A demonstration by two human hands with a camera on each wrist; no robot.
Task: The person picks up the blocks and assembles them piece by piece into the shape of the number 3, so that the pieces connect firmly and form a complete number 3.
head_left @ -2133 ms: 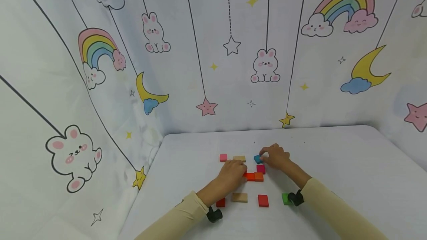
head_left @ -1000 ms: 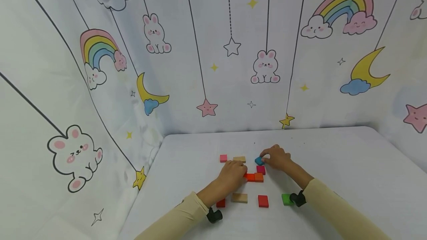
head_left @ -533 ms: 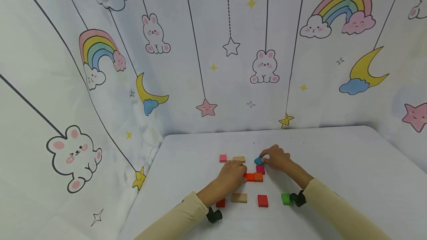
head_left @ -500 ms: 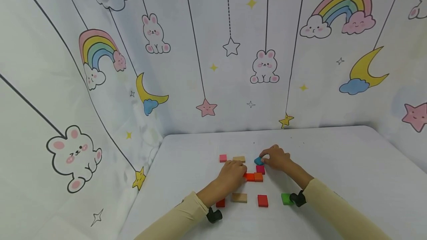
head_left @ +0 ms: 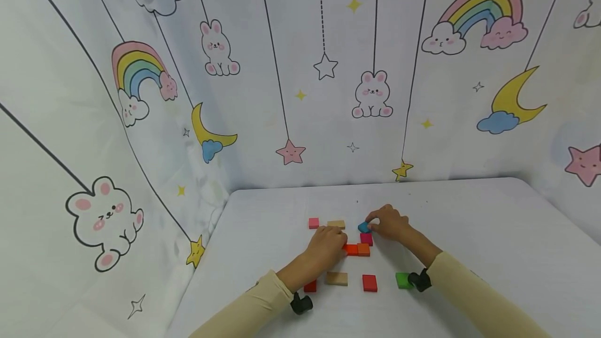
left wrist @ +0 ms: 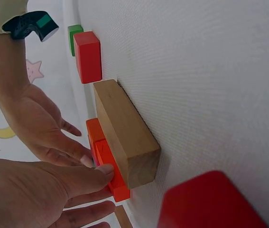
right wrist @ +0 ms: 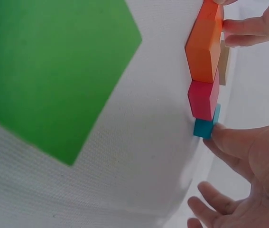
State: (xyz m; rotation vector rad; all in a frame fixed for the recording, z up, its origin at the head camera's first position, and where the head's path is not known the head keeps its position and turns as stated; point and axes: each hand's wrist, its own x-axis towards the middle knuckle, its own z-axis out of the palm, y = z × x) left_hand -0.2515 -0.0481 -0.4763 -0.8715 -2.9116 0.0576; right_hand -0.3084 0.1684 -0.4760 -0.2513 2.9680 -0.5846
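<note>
My left hand (head_left: pixel 326 248) pinches a red-orange block (left wrist: pixel 113 173) between thumb and fingers. An orange block (head_left: pixel 363 250) lies against its right end, forming a short row. Just behind the orange block, a crimson block (right wrist: pixel 203 99) continues the line away from me. With thumb and index finger, my right hand (head_left: pixel 388 221) pinches a small blue block (head_left: pixel 363 227) at the far end of the crimson one. The blue block sits at an angle in the head view, and the right hand's other fingers are spread in the right wrist view.
Nearer me lie a wooden block (head_left: pixel 336 279), a red block (head_left: pixel 370 282), a green block (head_left: pixel 403 280) beside my right wrist camera, and another red block (head_left: pixel 310 286) partly behind my left wrist. Farther back are a pink block (head_left: pixel 313 223) and a second wooden block (head_left: pixel 336 224).
My right hand has turned the blue block and brought it slightly toward the crimson block. In the last half second almost nothing moves. The left hand stays on the red-orange block.
</note>
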